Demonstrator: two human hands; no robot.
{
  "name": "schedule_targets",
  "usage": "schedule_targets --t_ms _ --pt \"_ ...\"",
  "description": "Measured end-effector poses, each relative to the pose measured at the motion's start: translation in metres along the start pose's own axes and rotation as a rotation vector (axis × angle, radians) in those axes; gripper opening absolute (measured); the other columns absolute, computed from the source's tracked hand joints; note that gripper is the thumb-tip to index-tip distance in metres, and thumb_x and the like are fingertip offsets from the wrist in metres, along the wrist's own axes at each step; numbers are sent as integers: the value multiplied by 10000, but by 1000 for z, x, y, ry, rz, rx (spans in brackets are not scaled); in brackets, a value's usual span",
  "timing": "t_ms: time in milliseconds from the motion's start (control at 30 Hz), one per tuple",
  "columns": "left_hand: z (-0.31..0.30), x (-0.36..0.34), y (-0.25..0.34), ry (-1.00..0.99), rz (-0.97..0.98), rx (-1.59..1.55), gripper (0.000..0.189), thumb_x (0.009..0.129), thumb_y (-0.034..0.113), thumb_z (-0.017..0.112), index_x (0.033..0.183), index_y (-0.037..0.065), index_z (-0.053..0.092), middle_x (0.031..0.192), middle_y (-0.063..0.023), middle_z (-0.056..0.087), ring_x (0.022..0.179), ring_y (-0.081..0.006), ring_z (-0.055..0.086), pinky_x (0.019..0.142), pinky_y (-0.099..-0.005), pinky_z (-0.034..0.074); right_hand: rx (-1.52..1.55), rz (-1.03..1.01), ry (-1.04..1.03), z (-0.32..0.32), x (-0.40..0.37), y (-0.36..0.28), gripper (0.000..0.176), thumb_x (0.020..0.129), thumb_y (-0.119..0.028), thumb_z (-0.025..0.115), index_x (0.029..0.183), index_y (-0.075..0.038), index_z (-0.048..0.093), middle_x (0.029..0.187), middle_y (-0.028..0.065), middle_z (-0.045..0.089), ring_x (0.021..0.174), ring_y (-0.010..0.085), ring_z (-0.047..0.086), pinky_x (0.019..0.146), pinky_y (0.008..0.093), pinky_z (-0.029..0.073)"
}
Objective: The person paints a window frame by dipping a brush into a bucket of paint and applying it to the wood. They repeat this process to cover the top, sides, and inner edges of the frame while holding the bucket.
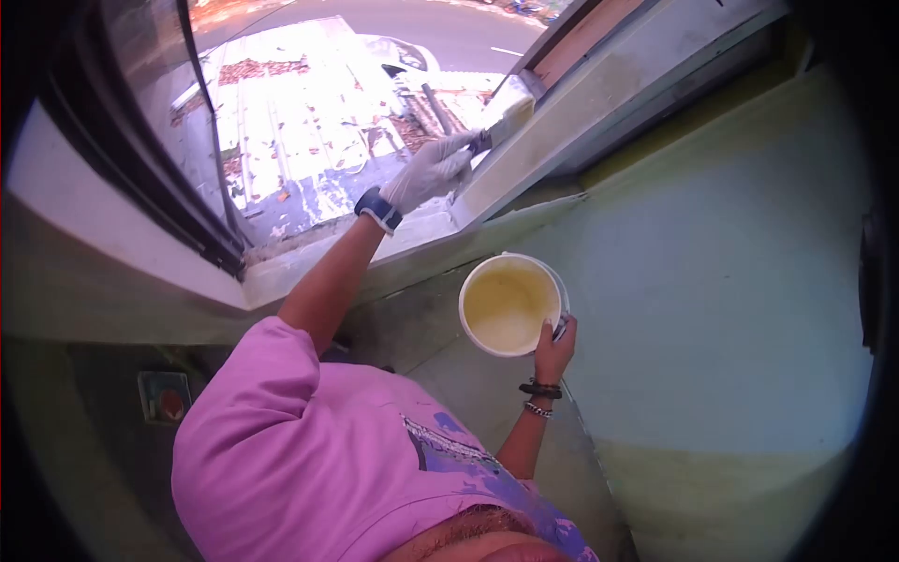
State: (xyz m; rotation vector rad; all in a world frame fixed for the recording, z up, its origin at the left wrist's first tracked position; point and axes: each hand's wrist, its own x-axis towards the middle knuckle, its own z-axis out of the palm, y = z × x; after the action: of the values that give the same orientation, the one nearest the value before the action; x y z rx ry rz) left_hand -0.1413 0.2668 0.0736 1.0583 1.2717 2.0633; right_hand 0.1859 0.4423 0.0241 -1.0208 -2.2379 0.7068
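My left hand (435, 172), in a pale glove with a dark watch at the wrist, is closed round the handle of a paintbrush (504, 128). The brush head lies right at the side of the light-coloured window frame (552, 140), over the open window. My right hand (555, 345), ungloved and with bracelets at the wrist, grips a white bucket (463, 314) at its near right rim, thumb over the edge. Pale yellow paint (496, 323) shows inside the bucket, which is held up below the sill, tilted toward me.
A concrete sill (412, 228) runs beneath the opening. Outside lies a bright corrugated roof (290, 122) with dry leaves, and beyond it a parked car (405, 56) and a road. A dark-framed window panel (140, 159) stands at left, a pale green wall (721, 309) at right.
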Motion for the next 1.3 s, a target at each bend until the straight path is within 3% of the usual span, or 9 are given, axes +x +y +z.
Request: schedule_targets --t_ms 200,333,600,700,767,967,1067,1200,1300 --pt "-36 62 -64 -120 -104 128 440 957 328 503 1352 135 491 655 64 491 510 -30 381 445 -186 318 19 50 36 -11 -4 -26 314 846 -115 593 1114 13 493 942 170 621 803 243 617 734 357 491" --pt "-41 25 -35 -156 -669 420 370 914 213 460 1259 202 593 614 12 557 438 -69 440 408 -253 360 -19 77 37 -11 -5 -24 308 842 -106 594 1109 14 497 932 170 626 791 246 623 725 357 494" --pt "-1 141 129 -222 85 558 339 953 244 512 1261 120 582 593 38 484 501 -46 413 464 -236 377 -73 -3 81 -6 -3 -16 304 846 -99 581 1121 -3 493 899 174 634 793 266 640 725 378 500" --pt "10 135 159 -143 109 131 343 936 162 513 1269 106 569 589 75 396 478 -27 349 425 -201 317 -8 98 20 -4 -2 -8 315 839 -99 580 1119 11 487 975 196 615 859 287 636 755 389 494" --pt "8 125 135 -132 109 172 379 942 192 488 1312 123 535 609 37 493 503 -37 435 457 -209 386 -16 101 3 -5 -1 -8 328 834 -101 581 1119 27 482 990 202 612 881 309 632 784 405 485" --pt "-28 43 -34 -172 -544 520 292 901 222 484 1098 152 688 616 -26 585 482 -84 514 451 -277 424 17 156 -73 -5 2 5 476 849 -106 585 1259 67 417 1147 250 558 1069 355 571 917 425 445" --pt "-11 82 25 -127 -410 353 290 948 214 468 1187 194 632 585 48 477 466 -40 413 402 -227 338 117 165 -46 10 1 41 509 859 -132 585 1288 68 399 1173 253 548 1089 352 568 931 405 442" --pt "13 152 146 -178 193 143 358 953 206 502 1262 35 556 648 42 505 517 -21 396 466 -183 351 40 127 -31 5 5 15 392 851 -104 573 1189 57 460 1091 224 574 1010 324 582 865 403 454" --pt "27 151 180 -151 289 121 392 932 105 470 1321 86 517 640 58 479 539 -32 410 495 -210 388 -5 41 -22 3 8 27 319 848 -101 572 1120 39 482 1054 217 582 977 327 593 838 417 462"
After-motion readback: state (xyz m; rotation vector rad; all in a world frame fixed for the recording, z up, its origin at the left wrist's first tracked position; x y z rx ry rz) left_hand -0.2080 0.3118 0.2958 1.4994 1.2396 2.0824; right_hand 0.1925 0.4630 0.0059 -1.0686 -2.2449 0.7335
